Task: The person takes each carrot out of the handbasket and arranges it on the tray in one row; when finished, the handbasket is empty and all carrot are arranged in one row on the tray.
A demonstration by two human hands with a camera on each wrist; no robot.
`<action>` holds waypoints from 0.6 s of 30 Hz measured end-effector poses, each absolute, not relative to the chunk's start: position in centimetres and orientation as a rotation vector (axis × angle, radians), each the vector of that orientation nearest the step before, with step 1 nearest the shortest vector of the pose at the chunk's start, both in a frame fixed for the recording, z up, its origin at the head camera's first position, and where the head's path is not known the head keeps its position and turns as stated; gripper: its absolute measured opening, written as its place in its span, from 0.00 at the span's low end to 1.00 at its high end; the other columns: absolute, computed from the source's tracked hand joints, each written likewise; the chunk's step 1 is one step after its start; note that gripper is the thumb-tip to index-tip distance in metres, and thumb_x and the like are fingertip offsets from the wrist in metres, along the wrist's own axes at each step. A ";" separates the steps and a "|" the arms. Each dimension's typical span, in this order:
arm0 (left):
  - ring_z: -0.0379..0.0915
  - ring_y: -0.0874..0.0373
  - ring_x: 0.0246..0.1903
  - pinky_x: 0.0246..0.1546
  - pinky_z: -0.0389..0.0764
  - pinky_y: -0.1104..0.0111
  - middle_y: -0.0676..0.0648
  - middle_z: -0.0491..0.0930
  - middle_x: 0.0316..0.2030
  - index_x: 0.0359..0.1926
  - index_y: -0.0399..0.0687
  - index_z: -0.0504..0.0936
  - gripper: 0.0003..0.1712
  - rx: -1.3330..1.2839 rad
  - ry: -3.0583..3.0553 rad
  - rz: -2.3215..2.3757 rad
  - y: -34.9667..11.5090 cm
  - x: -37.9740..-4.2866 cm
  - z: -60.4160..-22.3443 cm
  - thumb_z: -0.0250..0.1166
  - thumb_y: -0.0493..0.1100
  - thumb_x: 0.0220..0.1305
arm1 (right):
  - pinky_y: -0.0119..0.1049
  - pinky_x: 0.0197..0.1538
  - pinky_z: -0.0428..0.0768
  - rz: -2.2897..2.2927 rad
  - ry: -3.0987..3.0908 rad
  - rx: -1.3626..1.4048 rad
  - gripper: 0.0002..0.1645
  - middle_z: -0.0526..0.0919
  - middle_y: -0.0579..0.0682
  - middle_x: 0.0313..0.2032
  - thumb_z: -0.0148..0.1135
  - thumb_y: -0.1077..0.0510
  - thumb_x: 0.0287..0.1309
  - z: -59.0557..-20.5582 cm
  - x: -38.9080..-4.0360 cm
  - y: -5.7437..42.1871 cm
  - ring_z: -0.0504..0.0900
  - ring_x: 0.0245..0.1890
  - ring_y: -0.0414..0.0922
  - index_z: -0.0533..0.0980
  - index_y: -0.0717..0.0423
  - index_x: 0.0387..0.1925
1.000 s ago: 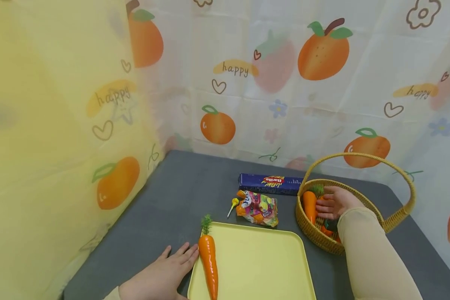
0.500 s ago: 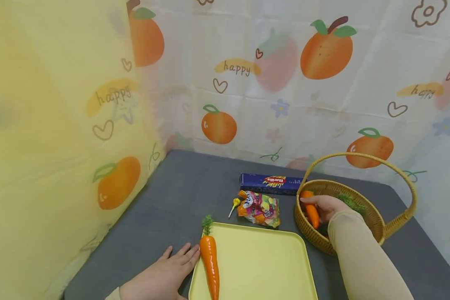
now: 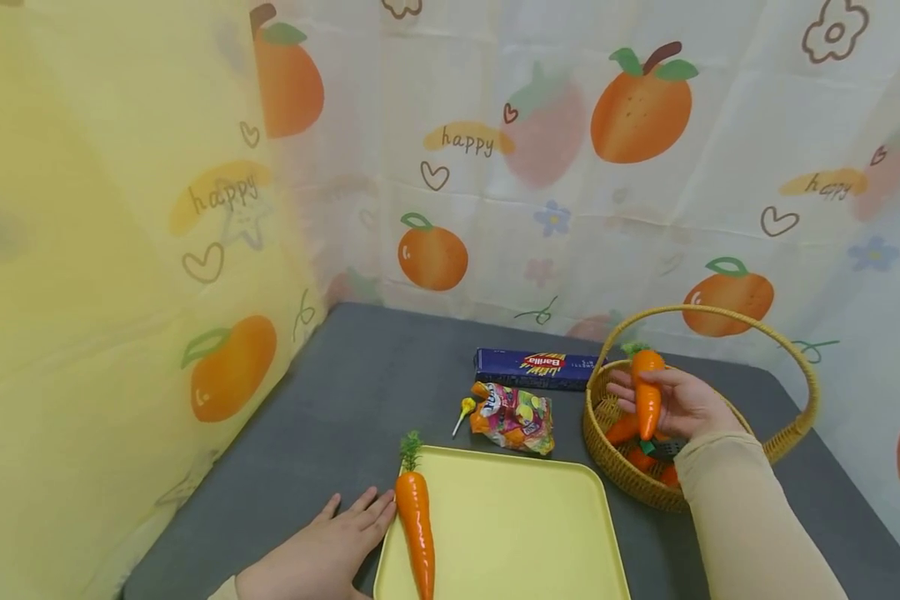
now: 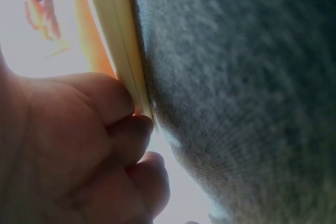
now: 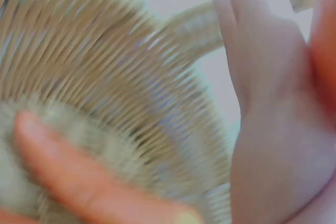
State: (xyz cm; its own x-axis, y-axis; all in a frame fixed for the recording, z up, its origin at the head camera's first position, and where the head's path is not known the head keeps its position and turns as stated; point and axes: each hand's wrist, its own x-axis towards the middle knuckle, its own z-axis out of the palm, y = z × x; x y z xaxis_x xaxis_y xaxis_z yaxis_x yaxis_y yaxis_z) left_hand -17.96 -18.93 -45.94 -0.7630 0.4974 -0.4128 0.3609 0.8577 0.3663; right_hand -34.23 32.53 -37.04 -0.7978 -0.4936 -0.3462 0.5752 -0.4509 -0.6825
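Note:
My right hand [image 3: 693, 404] holds a small orange carrot [image 3: 648, 392] with a green top, between thumb and fingers, raised over the wicker basket [image 3: 630, 487]. The right wrist view shows that carrot [image 5: 326, 51] at the right edge, beside the hand. Still inside the basket are another slim orange piece [image 3: 622, 430], rounder orange-red pieces and something dark, partly covered by the hand and sleeve. My left hand [image 3: 326, 542] lies with fingers straight against the left edge of the yellow tray [image 3: 525, 525]. Along that side of the tray lies a longer carrot [image 3: 417, 533].
Behind the tray are a lollipop [image 3: 462, 415], a colourful candy bag [image 3: 513, 417] and a blue Barilla spaghetti box [image 3: 540, 369]. The basket's tall handle [image 3: 720, 310] arches over its opening. A printed curtain [image 3: 495, 208] hangs along the grey table's far side.
My right hand reached into the basket, took hold of a small carrot and lifted it above the other contents. The left hand and the long carrot stayed put.

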 end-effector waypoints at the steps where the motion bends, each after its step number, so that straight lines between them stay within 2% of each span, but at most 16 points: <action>1: 0.51 0.42 0.87 0.79 0.57 0.28 0.48 0.58 0.87 0.88 0.49 0.63 0.64 0.627 2.523 0.364 -19.0 -18.0 -45.9 0.80 0.70 0.61 | 0.48 0.68 0.85 -2.297 1.058 0.119 0.56 0.90 0.57 0.56 0.44 0.62 0.89 -36.5 -33.8 32.5 0.91 0.57 0.55 0.15 0.36 0.87; 3: 0.51 0.42 0.87 0.79 0.57 0.27 0.48 0.58 0.87 0.88 0.49 0.63 0.64 0.632 2.519 0.370 -19.0 -18.0 -46.0 0.80 0.71 0.61 | 0.52 0.69 0.84 -2.402 0.949 0.102 0.54 0.89 0.59 0.58 0.45 0.63 0.88 -35.5 -32.9 32.4 0.90 0.58 0.60 0.22 0.30 0.89; 5: 0.52 0.41 0.87 0.78 0.57 0.27 0.47 0.58 0.87 0.88 0.49 0.63 0.65 0.634 2.515 0.383 -19.1 -18.0 -46.0 0.79 0.72 0.60 | 0.55 0.71 0.82 -2.474 0.831 0.046 0.45 0.87 0.62 0.61 0.44 0.64 0.88 -34.8 -31.9 32.3 0.89 0.60 0.64 0.41 0.32 0.90; 7: 0.52 0.40 0.87 0.78 0.57 0.26 0.47 0.58 0.87 0.88 0.48 0.63 0.65 0.637 2.511 0.396 -19.2 -18.1 -46.1 0.78 0.73 0.60 | 0.57 0.73 0.81 -2.496 0.736 -0.057 0.32 0.85 0.63 0.65 0.41 0.64 0.89 -34.4 -31.0 31.9 0.86 0.64 0.66 0.58 0.42 0.85; 9: 0.51 0.40 0.87 0.77 0.56 0.25 0.46 0.58 0.87 0.87 0.48 0.63 0.66 0.641 2.510 0.408 -19.3 -18.1 -46.1 0.78 0.74 0.59 | 0.58 0.74 0.80 -2.481 0.687 -0.176 0.24 0.83 0.63 0.69 0.37 0.64 0.89 -34.2 -30.1 31.4 0.84 0.68 0.66 0.68 0.52 0.76; 11: 0.52 0.39 0.87 0.77 0.56 0.25 0.46 0.58 0.87 0.87 0.47 0.63 0.66 0.645 2.511 0.412 -19.3 -18.1 -46.1 0.78 0.74 0.59 | 0.58 0.75 0.79 -2.456 0.652 -0.290 0.25 0.81 0.63 0.72 0.33 0.64 0.90 -34.2 -29.3 30.7 0.82 0.71 0.65 0.73 0.57 0.72; 15: 0.53 0.39 0.86 0.77 0.57 0.26 0.45 0.59 0.87 0.87 0.46 0.63 0.66 0.665 2.532 0.387 -19.2 -18.0 -46.1 0.79 0.74 0.59 | 0.57 0.77 0.76 -2.426 0.562 -0.447 0.31 0.77 0.62 0.75 0.27 0.64 0.90 -34.7 -27.8 29.1 0.78 0.75 0.64 0.73 0.60 0.76; 18: 0.53 0.38 0.86 0.77 0.58 0.26 0.45 0.59 0.87 0.87 0.46 0.63 0.67 0.672 2.541 0.368 -19.1 -18.0 -46.1 0.79 0.73 0.59 | 0.57 0.78 0.74 -2.454 0.507 -0.492 0.32 0.77 0.62 0.75 0.26 0.65 0.90 -35.4 -26.7 27.5 0.77 0.75 0.64 0.72 0.60 0.77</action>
State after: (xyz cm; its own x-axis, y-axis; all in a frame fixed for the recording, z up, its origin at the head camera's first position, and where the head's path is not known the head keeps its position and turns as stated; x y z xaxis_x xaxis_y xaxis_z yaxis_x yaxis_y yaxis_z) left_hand -17.97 -19.09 -46.14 -0.7628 0.5215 -0.3823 0.3918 0.8431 0.3684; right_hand -26.73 27.54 -35.35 -0.7643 -0.6028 0.2290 0.4628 -0.7601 -0.4562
